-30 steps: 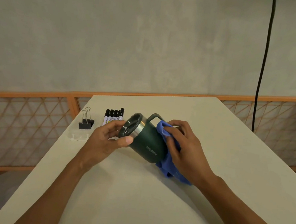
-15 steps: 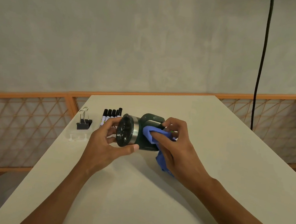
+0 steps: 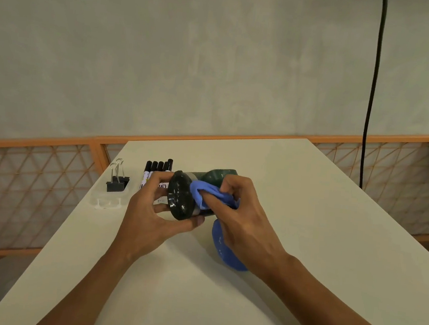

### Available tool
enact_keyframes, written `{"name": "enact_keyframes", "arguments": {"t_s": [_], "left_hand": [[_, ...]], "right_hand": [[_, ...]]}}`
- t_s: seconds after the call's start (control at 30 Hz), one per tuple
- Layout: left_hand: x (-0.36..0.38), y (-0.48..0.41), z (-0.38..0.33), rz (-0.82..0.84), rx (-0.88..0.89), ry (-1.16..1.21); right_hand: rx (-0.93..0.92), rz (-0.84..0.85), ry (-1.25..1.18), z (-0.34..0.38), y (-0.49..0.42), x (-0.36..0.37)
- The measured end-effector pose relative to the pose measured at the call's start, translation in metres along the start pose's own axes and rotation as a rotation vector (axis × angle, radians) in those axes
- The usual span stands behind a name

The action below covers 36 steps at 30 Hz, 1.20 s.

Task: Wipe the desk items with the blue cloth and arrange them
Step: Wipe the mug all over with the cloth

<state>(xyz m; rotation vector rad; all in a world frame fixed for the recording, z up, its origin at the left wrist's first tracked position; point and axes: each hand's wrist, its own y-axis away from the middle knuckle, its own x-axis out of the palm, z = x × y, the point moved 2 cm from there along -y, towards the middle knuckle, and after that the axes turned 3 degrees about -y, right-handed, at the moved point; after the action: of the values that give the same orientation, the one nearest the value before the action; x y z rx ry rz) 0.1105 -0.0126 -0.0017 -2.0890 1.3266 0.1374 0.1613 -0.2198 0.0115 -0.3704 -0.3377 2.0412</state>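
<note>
- Ideally, the blue cloth (image 3: 205,194) travels round the green mug (image 3: 217,178) in overlapping passes while the mug is turned from its lid (image 3: 180,195) end, so that wall, steel band and handle are all covered (a judgement).
- Position of the green mug: on its side, held over the bench (image 3: 307,223), lid toward the camera.
- Grip of the left hand (image 3: 147,221): fingers and thumb curled round the lid rim.
- Grip of the right hand (image 3: 244,217): fingers curled, pinching the bunched blue cloth against the wall just beside the lid; the cloth's loose tail hangs below the wrist.
- Background: black markers (image 3: 155,168) and a binder clip (image 3: 117,183) lie at far left.
</note>
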Motion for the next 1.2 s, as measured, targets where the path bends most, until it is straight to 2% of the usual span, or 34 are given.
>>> {"name": "enact_keyframes", "arguments": {"t_s": [0.17,0.3,0.43,0.6,0.8,0.9,1.03,1.1,1.2], "left_hand": [[0.004,0.004,-0.004,-0.050,0.047,-0.029],[-0.003,0.000,-0.002,-0.077,0.020,0.008],[-0.003,0.000,0.001,-0.076,-0.001,-0.006],[0.006,0.002,0.006,-0.048,0.020,-0.017],[0.007,0.004,0.010,-0.059,0.014,-0.011],[0.008,0.005,0.009,-0.060,0.015,0.007],[0.009,0.006,0.009,-0.062,0.003,0.027],[0.009,0.005,0.009,-0.068,0.006,0.017],[0.010,0.006,0.007,-0.070,0.012,0.011]], "right_hand": [[-0.013,-0.035,-0.013,0.004,0.004,0.014],[-0.024,-0.056,0.013,0.004,0.006,0.001],[-0.054,-0.141,-0.030,0.008,0.006,-0.005],[-0.052,-0.150,0.038,0.013,0.002,0.004],[-0.024,-0.240,-0.024,0.002,0.000,-0.013],[-0.072,-0.221,0.071,-0.002,-0.001,-0.021],[-0.044,-0.199,0.065,-0.007,-0.003,-0.025],[-0.106,-0.191,0.103,-0.004,-0.001,-0.022],[-0.334,-0.155,0.401,-0.004,0.004,-0.013]]}}
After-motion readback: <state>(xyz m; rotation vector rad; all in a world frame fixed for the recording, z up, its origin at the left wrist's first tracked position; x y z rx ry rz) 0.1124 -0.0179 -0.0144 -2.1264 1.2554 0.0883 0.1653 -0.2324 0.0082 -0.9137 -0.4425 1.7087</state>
